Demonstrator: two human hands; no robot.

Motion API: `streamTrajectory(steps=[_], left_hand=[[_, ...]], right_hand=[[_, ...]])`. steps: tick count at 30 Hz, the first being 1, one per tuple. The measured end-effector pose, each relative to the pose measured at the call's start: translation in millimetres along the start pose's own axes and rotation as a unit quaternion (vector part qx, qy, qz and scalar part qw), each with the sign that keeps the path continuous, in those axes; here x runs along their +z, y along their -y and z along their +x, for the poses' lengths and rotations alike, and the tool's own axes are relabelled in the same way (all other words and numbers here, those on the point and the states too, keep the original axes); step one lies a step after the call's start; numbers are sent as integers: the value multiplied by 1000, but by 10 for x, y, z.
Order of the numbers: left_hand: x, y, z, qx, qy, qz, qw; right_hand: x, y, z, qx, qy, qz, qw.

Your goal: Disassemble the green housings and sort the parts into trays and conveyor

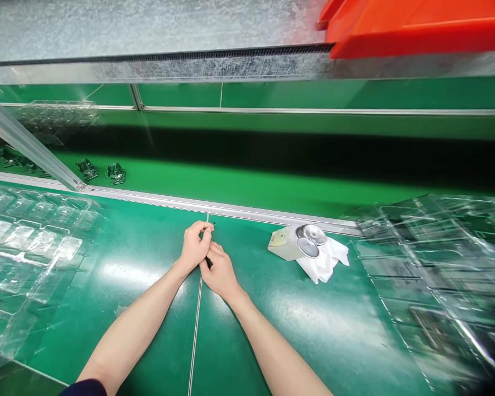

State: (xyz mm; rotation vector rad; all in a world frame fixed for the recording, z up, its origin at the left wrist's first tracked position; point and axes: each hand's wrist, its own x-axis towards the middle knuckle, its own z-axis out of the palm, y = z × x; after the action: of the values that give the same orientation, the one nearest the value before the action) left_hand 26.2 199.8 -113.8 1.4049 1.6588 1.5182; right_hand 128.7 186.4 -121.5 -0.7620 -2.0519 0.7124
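Observation:
My left hand [197, 243] rests near the middle of the green table [157, 231], its thumb and forefinger brought together near the seam. Whatever may be between those fingertips is too small to make out. Against it lies my right hand [220, 269], fingers curled and touching the left one; its palm side is hidden. A small dark speck [213, 223] is on the table just beyond the left fingertips. To the right of my hands stands a pale box-shaped container [286, 243] with round metal lids [313, 235], beside crumpled white cloth or paper [324, 263].
Clear plastic trays stand at the left [33, 236] and right [429, 275], the right ones holding dark parts. Beyond the metal rail [181, 208] lie small metal parts [116, 173]. A metal shelf [160, 33] with a red bin [421, 27] crosses the top.

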Motion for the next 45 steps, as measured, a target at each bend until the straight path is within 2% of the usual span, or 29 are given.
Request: streamTrajectory(steps=[12, 31, 45], left_hand=[[-12, -6, -5, 6, 3, 9, 1000], [-65, 51, -134, -23, 23, 1, 999], [-64, 37, -142, -27, 15, -20, 999]], right_hand=[[0, 14, -7, 5, 4, 9, 1000], [69, 64, -149, 65, 35, -45, 996], [52, 86, -142, 53, 30, -69, 996]])
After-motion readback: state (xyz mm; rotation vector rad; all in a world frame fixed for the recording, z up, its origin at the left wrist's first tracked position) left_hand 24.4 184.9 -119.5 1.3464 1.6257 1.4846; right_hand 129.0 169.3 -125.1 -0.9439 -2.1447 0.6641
